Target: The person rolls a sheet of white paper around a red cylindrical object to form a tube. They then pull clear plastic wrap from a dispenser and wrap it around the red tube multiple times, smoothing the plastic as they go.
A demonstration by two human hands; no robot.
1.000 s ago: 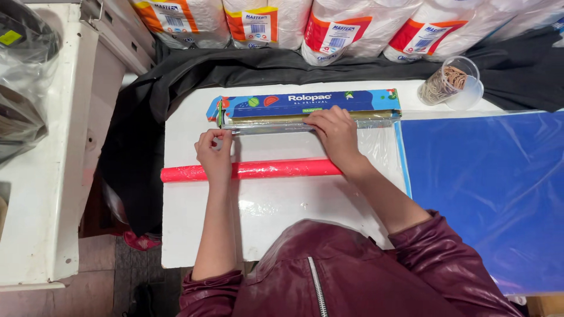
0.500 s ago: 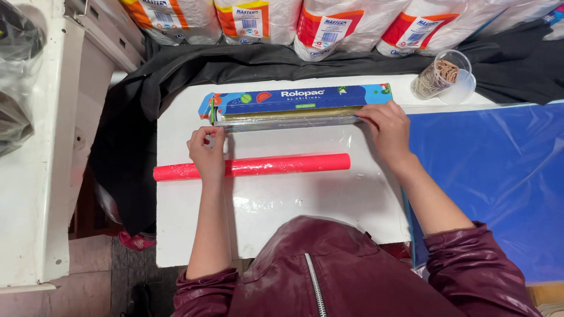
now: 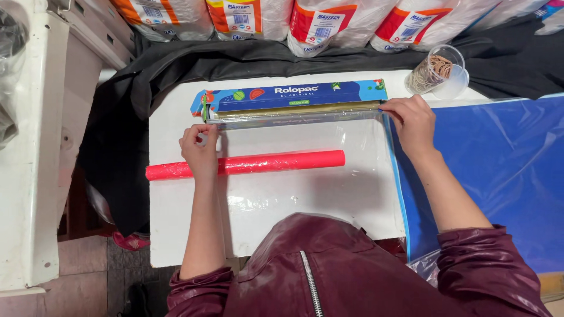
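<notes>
White board (image 3: 176,235) on black cloth (image 3: 117,135), blue sheet (image 3: 505,176) beside it

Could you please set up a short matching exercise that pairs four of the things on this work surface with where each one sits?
Things:
1. red roll
2. film box
3. clear cup
4. blue sheet

Places:
A. at the far right of the white board, with rubber bands in it
B. flat to the right of the white board
C. along the far edge of the board, the right hand at its right end
D. across the board on the clear film, under the left hand

Pairs: 1-D, 2-C, 3-A, 4-B
</notes>
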